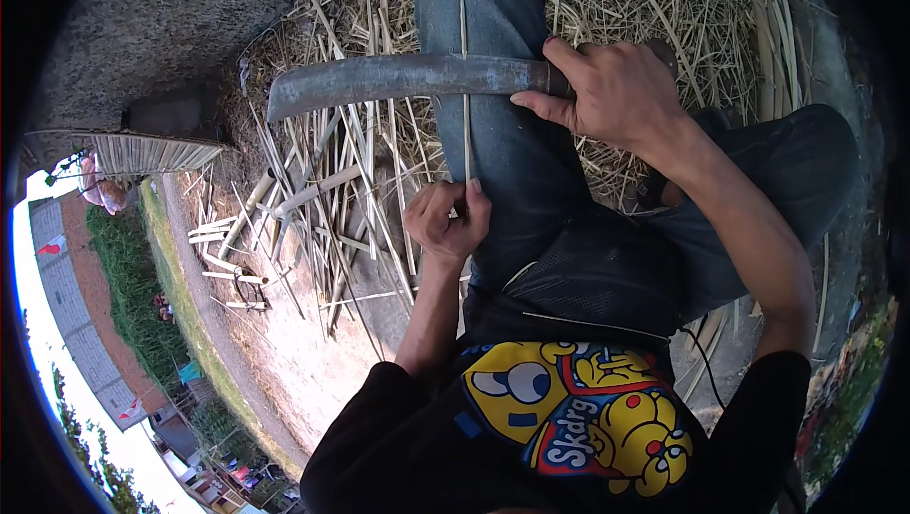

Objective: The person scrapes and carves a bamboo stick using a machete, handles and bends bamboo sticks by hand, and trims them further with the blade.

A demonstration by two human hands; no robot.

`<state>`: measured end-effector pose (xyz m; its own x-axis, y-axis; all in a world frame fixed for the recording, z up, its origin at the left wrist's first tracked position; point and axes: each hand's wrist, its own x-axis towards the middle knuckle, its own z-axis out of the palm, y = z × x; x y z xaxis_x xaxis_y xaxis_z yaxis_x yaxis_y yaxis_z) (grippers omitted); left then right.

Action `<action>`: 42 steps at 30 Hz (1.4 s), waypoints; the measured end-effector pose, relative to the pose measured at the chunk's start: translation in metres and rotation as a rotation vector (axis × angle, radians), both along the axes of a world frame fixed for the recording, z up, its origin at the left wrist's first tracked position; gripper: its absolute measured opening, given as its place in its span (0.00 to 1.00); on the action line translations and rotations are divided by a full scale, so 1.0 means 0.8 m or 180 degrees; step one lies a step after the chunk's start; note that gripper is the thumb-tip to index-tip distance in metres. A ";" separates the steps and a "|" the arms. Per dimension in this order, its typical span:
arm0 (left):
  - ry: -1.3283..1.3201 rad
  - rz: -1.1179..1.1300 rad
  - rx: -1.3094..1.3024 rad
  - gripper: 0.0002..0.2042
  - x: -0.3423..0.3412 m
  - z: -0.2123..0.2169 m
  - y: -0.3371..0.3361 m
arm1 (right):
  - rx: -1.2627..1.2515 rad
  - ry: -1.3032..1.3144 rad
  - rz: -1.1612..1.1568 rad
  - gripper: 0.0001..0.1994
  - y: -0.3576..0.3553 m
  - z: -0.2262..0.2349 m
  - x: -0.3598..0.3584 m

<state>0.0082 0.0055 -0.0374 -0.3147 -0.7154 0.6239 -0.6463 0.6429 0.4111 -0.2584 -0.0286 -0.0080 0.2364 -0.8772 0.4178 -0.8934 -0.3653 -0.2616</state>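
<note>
Gripping curved machete [408,76] handle, right hand [611,88]; pinching thin bamboo sliver [465,88], left hand [447,220], over denim knee [493,135]. Around: split bamboo strips [313,192], straw heap [654,2], concrete ground [142,12].

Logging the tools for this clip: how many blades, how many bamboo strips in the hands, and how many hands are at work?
Long curved blade: 1
Thin bamboo strip held on the knee: 1
Hands: 2, left hand and right hand
Total: 4

Bare ground [284,362] carried a heap of straw [645,2] far off, with split bamboo strips [322,201] scattered left.
</note>
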 end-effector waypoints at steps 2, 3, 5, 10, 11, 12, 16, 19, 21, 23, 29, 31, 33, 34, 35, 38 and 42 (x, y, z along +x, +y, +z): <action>0.0075 -0.0120 -0.0039 0.14 0.000 -0.001 -0.001 | -0.0067 -0.0015 0.0012 0.34 0.002 0.000 0.002; 0.0076 -0.0119 -0.0050 0.14 -0.001 0.000 -0.001 | 0.0032 -0.0107 0.0087 0.34 0.006 -0.001 0.005; 0.0056 -0.0193 0.0041 0.14 -0.005 0.002 0.002 | 0.0131 -0.0194 0.0158 0.33 0.018 -0.003 0.013; 0.0097 -0.0121 -0.0001 0.14 0.000 -0.007 0.004 | 0.0076 -0.0034 0.0107 0.32 0.008 -0.001 0.008; 0.0152 -0.0135 -0.0038 0.14 -0.001 -0.009 0.002 | 0.0145 -0.0138 -0.0048 0.31 -0.003 0.001 -0.002; 0.0152 -0.0148 -0.0036 0.14 -0.002 -0.009 0.003 | -0.0116 -0.0288 -0.0163 0.33 -0.013 0.003 -0.010; -0.0007 -0.0195 0.0024 0.15 0.001 -0.010 0.004 | 0.0165 -0.0467 -0.0298 0.34 -0.008 0.004 -0.019; -0.0046 -0.0146 0.0042 0.15 0.001 -0.009 0.005 | 0.0278 -0.0257 0.0024 0.35 0.014 -0.003 0.001; -0.0094 -0.0154 -0.0050 0.15 0.001 -0.006 0.006 | 0.0216 -0.0140 0.0101 0.34 0.025 -0.001 0.012; -0.0086 -0.0142 -0.0053 0.15 0.000 -0.006 0.007 | 0.0147 -0.0024 0.0179 0.34 0.025 0.000 0.014; -0.0089 -0.0106 -0.0233 0.15 -0.003 -0.008 0.007 | 0.0419 -0.0446 -0.0321 0.35 -0.002 0.014 -0.010; -0.0058 -0.0108 -0.0275 0.15 -0.001 -0.007 0.006 | 0.0488 -0.0458 -0.0298 0.34 0.009 0.016 -0.002; -0.0092 -0.0109 -0.0213 0.15 -0.002 -0.005 0.007 | 0.0545 -0.0181 0.0019 0.34 0.024 0.011 0.008; -0.0090 -0.0108 -0.0207 0.15 -0.003 -0.004 0.007 | 0.0473 -0.0087 0.0100 0.33 0.028 0.008 0.010; -0.0122 -0.0082 -0.0176 0.15 -0.002 -0.003 0.008 | 0.0485 -0.0098 0.0110 0.33 0.027 0.006 0.011; -0.0162 -0.0053 -0.0142 0.14 0.001 -0.004 0.010 | 0.0232 0.0074 -0.0120 0.34 0.014 0.010 0.005; -0.0086 -0.0128 -0.0157 0.14 -0.001 -0.010 0.007 | 0.0127 -0.0415 -0.0771 0.36 -0.025 0.021 -0.036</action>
